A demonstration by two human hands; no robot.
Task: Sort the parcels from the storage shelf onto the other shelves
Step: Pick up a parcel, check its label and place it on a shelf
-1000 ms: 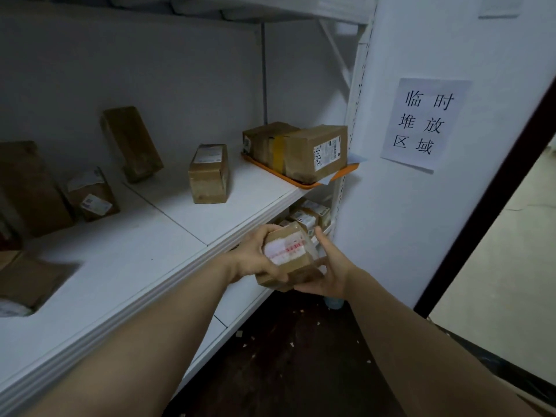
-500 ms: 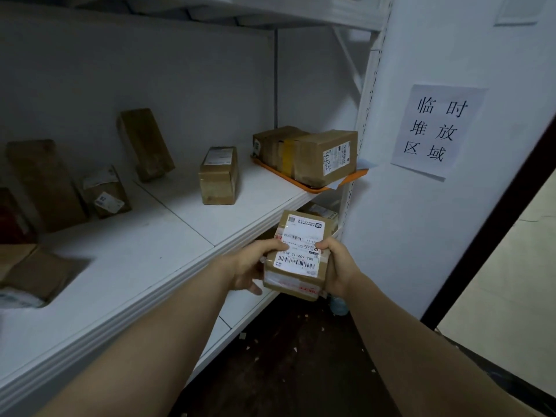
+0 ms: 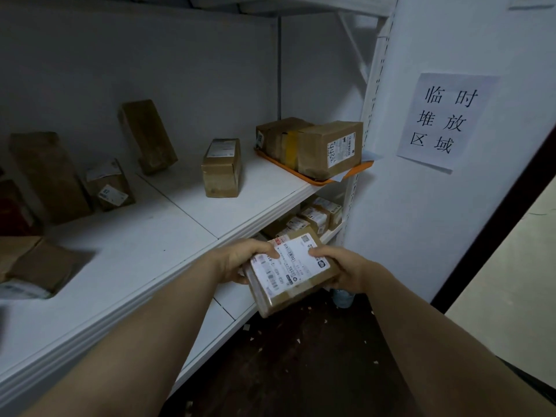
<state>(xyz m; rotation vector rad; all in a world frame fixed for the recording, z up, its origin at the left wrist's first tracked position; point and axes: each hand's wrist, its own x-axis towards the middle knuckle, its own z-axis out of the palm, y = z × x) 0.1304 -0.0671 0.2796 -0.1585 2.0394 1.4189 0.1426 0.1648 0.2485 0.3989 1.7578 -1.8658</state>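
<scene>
I see brown boxes (image 3: 221, 168) scattered on middle shelf (image 3: 144, 236), two more on orange tray (image 3: 319, 179) at right end. My left hand (image 3: 240, 260) grips parcel (image 3: 288, 273) at left edge, label up, tilted, in air before lower shelf (image 3: 237, 299). My right hand (image 3: 346, 269) grips right edge. Paper sign (image 3: 445, 121) on wall, far right.

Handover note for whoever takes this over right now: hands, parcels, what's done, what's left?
Left hand: grips the parcel at its left edge.
Right hand: grips its right edge.
Parcel: held label up, in front of the lower shelf.
Other boxes sit on the middle shelf, on the orange tray and on the lower shelf.
Done: one parcel in hand.
Left: place it on another shelf, then sort the rest.
</scene>
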